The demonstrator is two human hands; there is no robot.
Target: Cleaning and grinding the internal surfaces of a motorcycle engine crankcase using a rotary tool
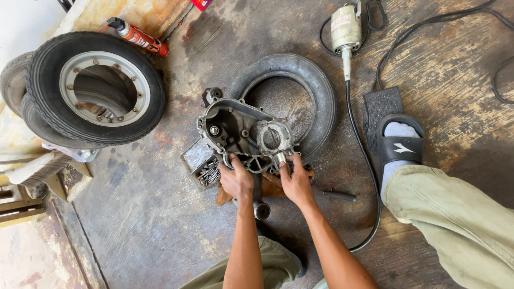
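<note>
Gripping engine casing (241, 134): left hand (236, 179), right hand (295, 182); bare tyre (316, 91) beneath, nail tray (201, 160) touching left.

Your left hand (236, 181) and right hand (296, 183) are sitting side by side on the near edge of the engine casing (241, 134), which is lying on the floor (150, 214) against a bare tyre (316, 101). A tray of bolts (203, 163) is lying just left; a wheel (96, 88) is standing further left; a motor tool (345, 29) is lying behind.
</note>
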